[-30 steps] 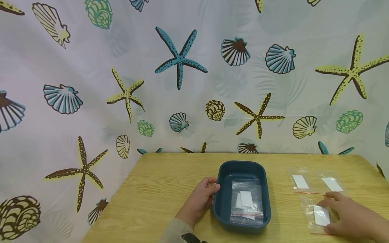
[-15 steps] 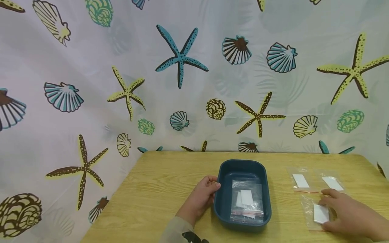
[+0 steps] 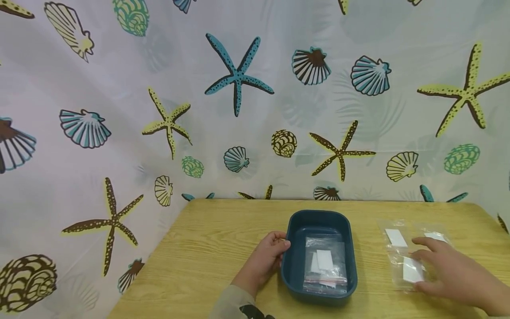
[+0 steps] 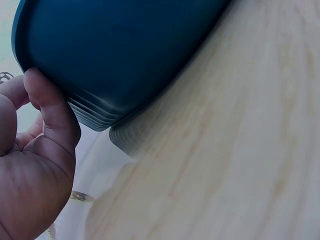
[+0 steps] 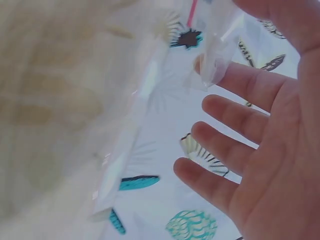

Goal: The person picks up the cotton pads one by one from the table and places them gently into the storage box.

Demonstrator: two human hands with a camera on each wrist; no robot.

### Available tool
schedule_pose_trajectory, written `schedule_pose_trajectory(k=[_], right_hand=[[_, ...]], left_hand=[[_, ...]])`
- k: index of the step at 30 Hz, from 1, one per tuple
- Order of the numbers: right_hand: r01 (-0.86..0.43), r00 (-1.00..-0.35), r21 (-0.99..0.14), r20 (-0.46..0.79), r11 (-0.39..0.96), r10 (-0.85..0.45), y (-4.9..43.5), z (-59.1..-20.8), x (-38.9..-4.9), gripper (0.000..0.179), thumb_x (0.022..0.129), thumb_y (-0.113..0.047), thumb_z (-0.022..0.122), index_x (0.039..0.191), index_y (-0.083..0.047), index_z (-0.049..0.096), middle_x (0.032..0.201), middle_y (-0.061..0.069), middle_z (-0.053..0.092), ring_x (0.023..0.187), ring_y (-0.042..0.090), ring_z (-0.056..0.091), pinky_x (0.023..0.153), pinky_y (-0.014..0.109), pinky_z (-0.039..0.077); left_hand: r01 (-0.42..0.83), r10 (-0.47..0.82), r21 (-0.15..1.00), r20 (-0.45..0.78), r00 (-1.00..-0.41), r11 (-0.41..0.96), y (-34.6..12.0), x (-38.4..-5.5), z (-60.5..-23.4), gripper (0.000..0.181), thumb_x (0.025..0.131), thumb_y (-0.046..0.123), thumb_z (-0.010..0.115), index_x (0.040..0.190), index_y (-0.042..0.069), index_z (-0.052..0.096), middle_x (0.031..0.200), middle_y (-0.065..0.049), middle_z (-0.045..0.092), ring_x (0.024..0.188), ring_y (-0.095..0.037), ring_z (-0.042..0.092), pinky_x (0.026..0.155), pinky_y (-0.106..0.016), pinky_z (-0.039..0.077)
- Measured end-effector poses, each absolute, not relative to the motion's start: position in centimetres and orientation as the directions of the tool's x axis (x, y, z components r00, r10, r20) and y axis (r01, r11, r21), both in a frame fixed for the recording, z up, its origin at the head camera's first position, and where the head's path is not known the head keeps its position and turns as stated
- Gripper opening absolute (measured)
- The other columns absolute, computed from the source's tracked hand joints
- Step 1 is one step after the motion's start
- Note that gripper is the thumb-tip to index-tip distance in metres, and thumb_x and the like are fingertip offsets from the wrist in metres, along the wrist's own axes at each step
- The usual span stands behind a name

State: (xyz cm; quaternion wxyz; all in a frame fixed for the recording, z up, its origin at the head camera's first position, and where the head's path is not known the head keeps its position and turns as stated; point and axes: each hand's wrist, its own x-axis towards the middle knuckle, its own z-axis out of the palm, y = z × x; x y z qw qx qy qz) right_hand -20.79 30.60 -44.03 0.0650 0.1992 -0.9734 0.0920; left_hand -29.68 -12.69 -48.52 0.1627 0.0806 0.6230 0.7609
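My left hand grips the left rim of a dark blue plastic bin. The left wrist view shows the thumb over the rim of the bin. Several clear zip bags with white cards inside lie overlapping on the bin's floor. To the right of the bin, my right hand pinches another zip bag holding a white card. In the right wrist view, the clear bag is by the thumb and index finger, and the other fingers are spread.
Two more zip bags with white cards lie behind the right hand: one bag at left, the other bag partly hidden by fingers. The wooden table ends at a curtain printed with shells and starfish.
My right hand has moved slightly left and away from me, and the pinched zip bag has moved with it, its near edge now farther back. Left hand and bin have stayed put.
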Motion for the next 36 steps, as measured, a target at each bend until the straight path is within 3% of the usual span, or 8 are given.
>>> schedule_pose_trajectory(k=[5, 15, 36], right_hand=[[-0.435, -0.884, -0.134, 0.252, 0.891, -0.394, 29.2, -42.9, -20.6, 0.055, 0.070, -0.052, 0.088, 0.108, -0.016, 0.073, 0.135, 0.018, 0.055, 0.114, 0.039, 0.059, 0.088, 0.055, 0.052], [-0.437, -0.887, -0.174, 0.243, 0.882, -0.392, 26.7, -40.7, -21.5, 0.062, 0.075, -0.057, 0.083, 0.118, -0.013, 0.072, 0.142, 0.020, 0.050, 0.123, 0.043, 0.053, 0.091, 0.059, 0.049], [-0.490, -0.861, -0.211, 0.266, 0.846, -0.433, 21.5, -39.3, -23.5, 0.058, 0.077, -0.052, 0.082, 0.120, -0.015, 0.071, 0.147, 0.015, 0.049, 0.127, 0.039, 0.052, 0.094, 0.055, 0.050]], left_hand=[[-0.147, 0.348, 0.974, -0.078, -0.934, -0.174, -12.7, -29.6, -48.4, 0.036, 0.101, 0.011, 0.061, 0.131, -0.003, 0.046, 0.084, -0.002, 0.054, 0.065, -0.013, 0.049, 0.056, -0.025, 0.043], [-0.142, 0.345, 0.977, -0.080, -0.935, -0.160, -12.7, -29.7, -48.4, 0.034, 0.101, 0.013, 0.061, 0.129, -0.001, 0.047, 0.085, -0.003, 0.054, 0.064, -0.013, 0.049, 0.056, -0.025, 0.043], [-0.160, 0.354, 0.972, -0.091, -0.931, -0.170, -12.4, -29.8, -48.6, 0.035, 0.101, 0.013, 0.061, 0.130, -0.001, 0.047, 0.088, -0.004, 0.056, 0.067, -0.013, 0.051, 0.060, -0.026, 0.047]])
